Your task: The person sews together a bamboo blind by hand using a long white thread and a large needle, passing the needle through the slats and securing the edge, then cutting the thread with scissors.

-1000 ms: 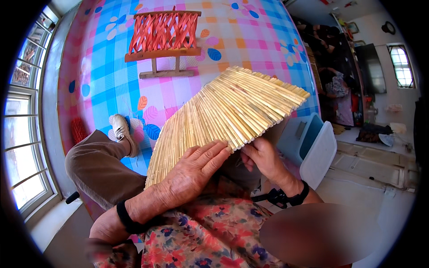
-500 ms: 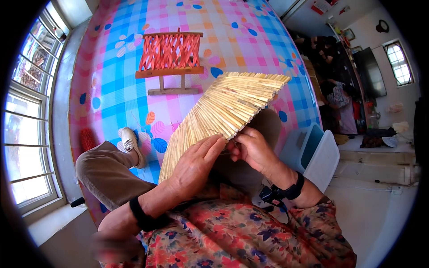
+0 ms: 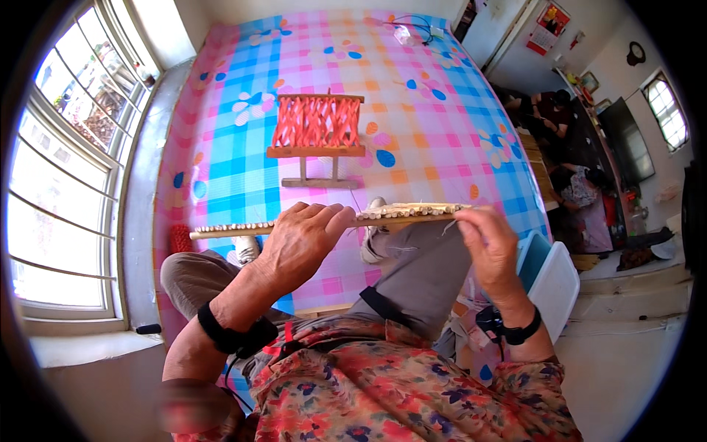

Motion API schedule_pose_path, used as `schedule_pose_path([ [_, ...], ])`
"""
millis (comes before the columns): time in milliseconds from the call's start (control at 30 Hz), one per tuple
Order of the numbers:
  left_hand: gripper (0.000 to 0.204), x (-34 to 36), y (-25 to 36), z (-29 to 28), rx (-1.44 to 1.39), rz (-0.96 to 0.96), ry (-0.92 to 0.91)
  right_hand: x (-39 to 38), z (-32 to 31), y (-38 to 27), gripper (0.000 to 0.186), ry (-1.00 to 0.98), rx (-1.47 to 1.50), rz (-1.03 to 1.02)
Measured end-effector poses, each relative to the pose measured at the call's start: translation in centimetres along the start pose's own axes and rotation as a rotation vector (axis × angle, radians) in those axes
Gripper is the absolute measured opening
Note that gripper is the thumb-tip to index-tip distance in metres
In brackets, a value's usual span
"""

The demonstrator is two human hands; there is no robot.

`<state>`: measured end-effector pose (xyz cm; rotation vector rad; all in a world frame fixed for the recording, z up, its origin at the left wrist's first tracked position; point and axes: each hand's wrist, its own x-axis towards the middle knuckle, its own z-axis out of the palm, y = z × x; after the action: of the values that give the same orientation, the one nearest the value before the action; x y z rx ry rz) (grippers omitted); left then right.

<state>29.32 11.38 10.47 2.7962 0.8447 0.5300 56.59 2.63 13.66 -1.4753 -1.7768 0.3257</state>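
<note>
A mat of pale reed sticks [image 3: 409, 214] is now edge-on across my lap, its row of cut stick ends showing. My left hand [image 3: 305, 243] is closed over its upper edge left of the middle, fingers curled on the sticks. At the mat's right end my right hand [image 3: 487, 250] has its fingertips pinched; a thin pale thread hangs beside them, and I cannot make out exactly what they hold. Beyond the mat stands a wooden frame [image 3: 317, 151] crisscrossed with red strips. My bent legs [image 3: 420, 280] are under the mat.
I sit on a checked, flowered sheet [image 3: 221, 132]. A windowsill [image 3: 147, 221] runs along the left. At my right stand a pale blue plastic bin [image 3: 549, 287] and, farther off, two people [image 3: 549, 118] beside a dark counter. Cables [image 3: 420, 26] lie at the far edge.
The mat has tipped from showing its broad face to edge-on and flatter. My right hand has moved rightward and up to the mat's end; the view has shifted, taking in more of the far sheet.
</note>
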Motion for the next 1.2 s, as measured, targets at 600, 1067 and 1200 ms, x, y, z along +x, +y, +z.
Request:
schedule_pose_path([
  [600,0.025,-11.0,-0.4,-10.0,0.181,0.023,0.058,6.4,10.7,-8.3,0.025,-1.140,0.575,0.138],
  [1067,0.020,-15.0,-3.9,-6.7,0.075,-0.154,0.020,4.1,22.4,-8.8,0.021,-1.053,0.835,0.380],
  [1200,0.024,-16.0,-5.2,-6.4,0.131,-0.080,0.085,3.6,23.7,-10.0,0.019,-0.973,0.929,0.333],
])
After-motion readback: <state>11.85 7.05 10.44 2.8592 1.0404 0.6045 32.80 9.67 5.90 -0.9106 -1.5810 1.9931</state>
